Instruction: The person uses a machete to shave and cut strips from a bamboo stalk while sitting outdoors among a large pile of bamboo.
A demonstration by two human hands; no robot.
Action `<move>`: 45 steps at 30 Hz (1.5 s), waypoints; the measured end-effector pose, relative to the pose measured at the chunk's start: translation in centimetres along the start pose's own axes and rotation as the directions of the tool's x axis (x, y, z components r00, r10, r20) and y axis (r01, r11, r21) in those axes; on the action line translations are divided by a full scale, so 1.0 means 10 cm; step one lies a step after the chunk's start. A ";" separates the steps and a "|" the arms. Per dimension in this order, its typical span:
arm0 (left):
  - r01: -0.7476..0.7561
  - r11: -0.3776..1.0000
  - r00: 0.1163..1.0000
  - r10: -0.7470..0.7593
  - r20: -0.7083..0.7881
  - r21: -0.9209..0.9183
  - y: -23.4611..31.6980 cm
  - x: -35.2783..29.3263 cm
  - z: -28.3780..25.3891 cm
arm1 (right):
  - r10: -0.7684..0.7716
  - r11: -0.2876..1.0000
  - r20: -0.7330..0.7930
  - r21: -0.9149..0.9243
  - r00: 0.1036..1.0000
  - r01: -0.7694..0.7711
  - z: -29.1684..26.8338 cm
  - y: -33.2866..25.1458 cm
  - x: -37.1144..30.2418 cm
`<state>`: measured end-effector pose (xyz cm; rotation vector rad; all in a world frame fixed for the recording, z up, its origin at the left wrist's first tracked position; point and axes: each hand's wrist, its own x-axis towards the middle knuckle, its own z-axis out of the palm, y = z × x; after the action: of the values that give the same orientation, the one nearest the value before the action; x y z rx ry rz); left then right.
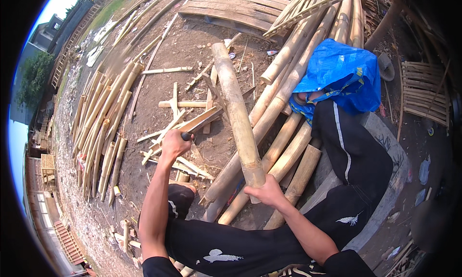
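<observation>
My right hand (267,191) is closed around the lower end of a thick bamboo pole (236,108), which stands tilted in front of me, its top leaning away and to the left. To the left, my left hand (175,146) grips a black-handled tool (186,136). The tool's blade is hard to make out against the split bamboo (204,119) beyond it. Below the held pole, several more bamboo poles (284,84) lie side by side, running from my legs toward the far right. A blue plastic sheet (341,70) covers my right foot.
A heap of cut bamboo lengths (103,128) lies on the left. Split offcuts (187,104) litter the dirt ahead. A slatted wooden platform (236,7) is at the back, a slatted bamboo panel (423,92) at right. Grey slab (380,190) beside my right leg.
</observation>
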<state>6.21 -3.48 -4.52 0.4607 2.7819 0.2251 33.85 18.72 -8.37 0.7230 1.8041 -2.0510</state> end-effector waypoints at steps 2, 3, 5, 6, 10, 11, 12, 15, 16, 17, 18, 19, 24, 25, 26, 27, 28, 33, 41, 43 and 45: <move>0.042 0.999 0.999 -0.042 -0.009 0.017 0.02 0.08 0.12 | -0.030 0.997 -0.011 0.068 0.999 0.030 -0.03 0.03 0.08; 0.053 0.999 0.999 -0.053 -0.001 0.002 0.01 0.11 0.19 | -0.035 0.995 0.007 0.090 0.999 0.034 -0.05 0.05 0.11; 0.092 0.993 0.996 -0.092 0.015 -0.068 -0.03 0.13 0.32 | -0.009 0.999 -0.022 0.052 1.000 0.011 -0.12 0.10 0.18; 0.094 0.992 0.996 -0.094 0.005 -0.088 -0.06 0.14 0.37 | 0.005 1.000 -0.027 0.017 1.000 -0.004 -0.15 0.12 0.21; 0.104 0.989 0.994 -0.101 0.034 -0.106 -0.12 0.16 0.40 | -0.005 1.000 -0.070 -0.017 0.998 0.004 -0.13 0.19 0.23; 0.118 0.985 0.990 -0.107 0.086 -0.126 -0.13 0.13 0.37 | 0.034 0.999 -0.057 -0.021 0.998 -0.035 -0.10 0.20 0.21; 0.155 0.976 0.979 -0.130 0.158 -0.155 -0.13 0.13 0.31 | 0.018 1.000 -0.069 -0.022 0.997 -0.020 -0.06 0.20 0.19; 0.103 0.973 0.988 -0.076 0.135 -0.205 -0.20 0.08 0.05 | 0.074 0.991 -0.130 -0.099 0.989 -0.087 0.01 0.17 0.11; 0.092 0.971 0.994 -0.074 0.086 -0.221 -0.26 0.05 -0.04 | 0.141 0.978 -0.126 -0.138 0.982 -0.159 0.00 0.14 0.08; 0.036 0.995 0.998 -0.041 -0.050 -0.098 -0.30 0.01 -0.13 | 0.117 0.986 -0.108 -0.103 0.987 -0.128 -0.02 0.12 0.04; 0.005 1.000 0.995 -0.007 -0.098 -0.023 -0.34 -0.02 -0.20 | 0.047 0.981 -0.121 -0.180 0.992 -0.068 -0.06 0.09 0.03; 0.054 0.998 0.998 -0.055 -0.018 -0.034 -0.40 -0.04 -0.25 | 0.066 0.954 -0.153 -0.280 0.986 -0.107 -0.11 0.08 -0.02; 0.053 0.997 0.993 -0.046 -0.112 0.058 -0.57 -0.22 -0.19 | 0.096 0.948 -0.124 -0.292 0.988 -0.129 -0.21 -0.01 -0.20; 0.043 0.997 0.993 -0.035 -0.113 0.064 -0.60 -0.24 -0.15 | 0.105 0.960 -0.101 -0.249 0.989 -0.128 -0.17 -0.06 -0.26; 0.047 0.996 0.993 -0.038 -0.116 0.078 -0.61 -0.26 -0.10 | 0.123 0.970 -0.088 -0.202 0.989 -0.139 -0.11 -0.13 -0.32; 0.037 0.995 0.990 -0.024 -0.139 0.092 -0.64 -0.25 -0.06 | 0.143 0.979 -0.056 -0.135 0.988 -0.150 -0.04 -0.23 -0.38; -0.053 0.994 0.971 0.073 -0.228 0.091 -0.67 -0.30 -0.01 | 0.194 0.976 -0.060 -0.091 0.979 -0.199 0.04 -0.36 -0.44; 0.038 0.995 0.999 -0.035 -0.033 0.087 -0.77 -0.35 0.09 | -0.131 0.982 -0.106 -0.153 0.986 0.114 0.24 -1.29 -0.73; 0.156 0.988 0.988 -0.155 -0.014 0.024 -0.79 -0.44 0.09 | -0.830 0.557 -0.195 -0.260 0.522 0.789 0.15 -2.45 -1.04; 0.151 0.988 0.988 -0.151 -0.026 0.017 -0.77 -0.42 0.10 | -0.848 0.514 -0.202 -0.094 0.489 0.853 0.20 -2.50 -0.97; 0.100 0.995 0.994 -0.100 -0.050 -0.003 -0.73 -0.40 0.12 | -0.853 0.512 -0.257 -0.249 0.454 0.822 0.30 -2.31 -0.81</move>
<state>8.14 -11.52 -6.04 0.3193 2.8442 0.2167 27.46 18.63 15.44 0.0984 2.8814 -2.4605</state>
